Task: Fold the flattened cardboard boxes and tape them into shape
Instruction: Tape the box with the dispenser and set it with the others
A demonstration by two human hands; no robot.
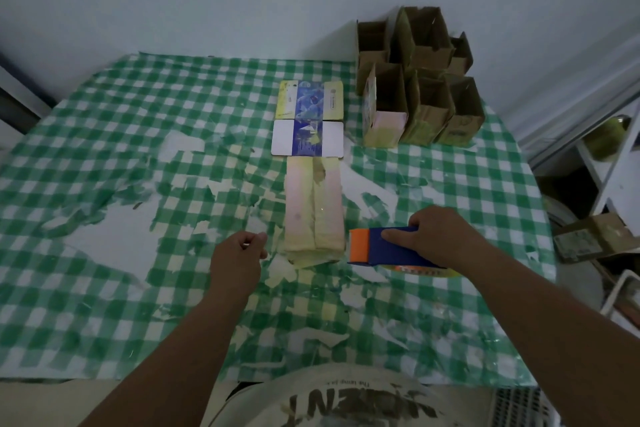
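The cardboard box (314,206) being worked on lies at the middle of the table (104,156), long axis running toward 12 o'clock, its closed flaps meeting in a centre seam and its printed flaps spread flat at the far end. At its 3 o'clock, just beside the near corner, the right hand (440,236) grips a blue-and-orange tape dispenser (384,246), fingers wrapped over the top. At its 9 o'clock the left hand (239,260) hovers near the box, fingers curled in, holding nothing visible. Toward 1 o'clock stands a cluster of folded boxes (419,80), open tops up.
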